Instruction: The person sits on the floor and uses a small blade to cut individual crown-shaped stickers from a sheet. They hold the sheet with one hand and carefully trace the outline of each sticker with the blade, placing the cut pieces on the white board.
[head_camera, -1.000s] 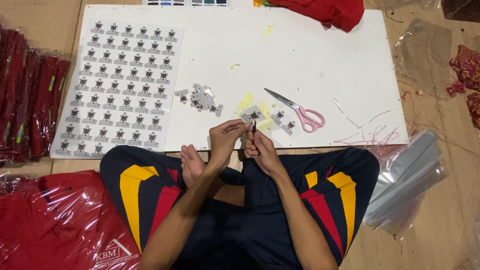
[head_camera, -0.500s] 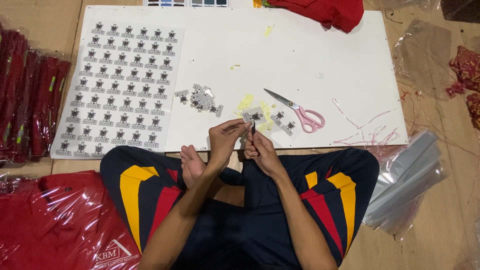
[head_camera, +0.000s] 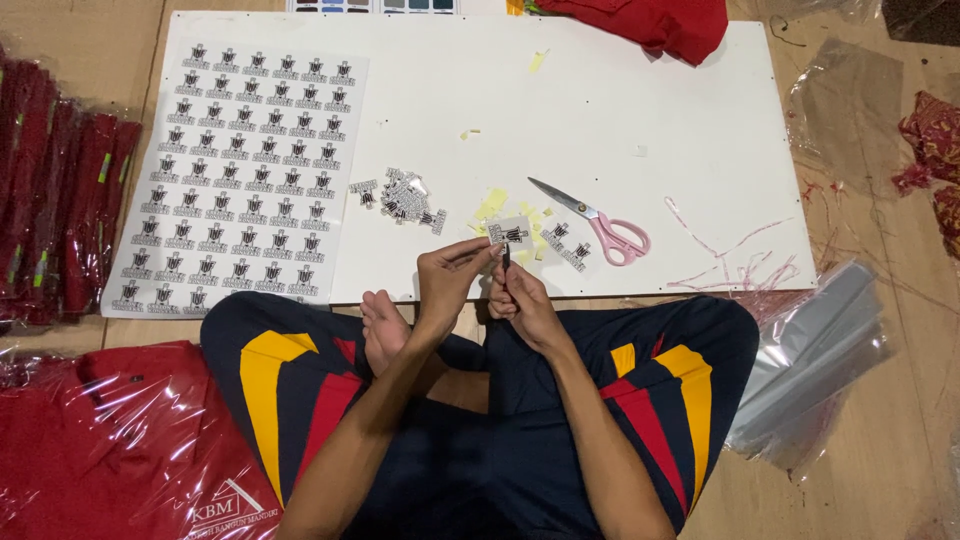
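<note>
I sit cross-legged at the near edge of a white board (head_camera: 600, 120). My left hand (head_camera: 447, 278) pinches a small cut-out sticker (head_camera: 511, 232) with a black emblem by its edge. My right hand (head_camera: 520, 297) is closed around a thin dark tool (head_camera: 506, 259) whose tip touches the sticker's lower edge. A pile of cut stickers (head_camera: 402, 196) lies just beyond my left hand. Pink-handled scissors (head_camera: 594, 221) rest on the board to the right. A large sheet of uncut emblem stickers (head_camera: 240, 170) lies on the board's left part.
Yellow backing scraps (head_camera: 491, 205) and a few loose stickers (head_camera: 566, 244) lie around the hands. Red garments in clear bags (head_camera: 110, 440) are at lower left, more packed ones (head_camera: 60, 200) at far left. Clear plastic bags (head_camera: 815, 350) lie at right, red cloth (head_camera: 660, 20) at top.
Both hands stay in the same spot over the board's near edge. The sticker between the fingers has shifted only slightly.
</note>
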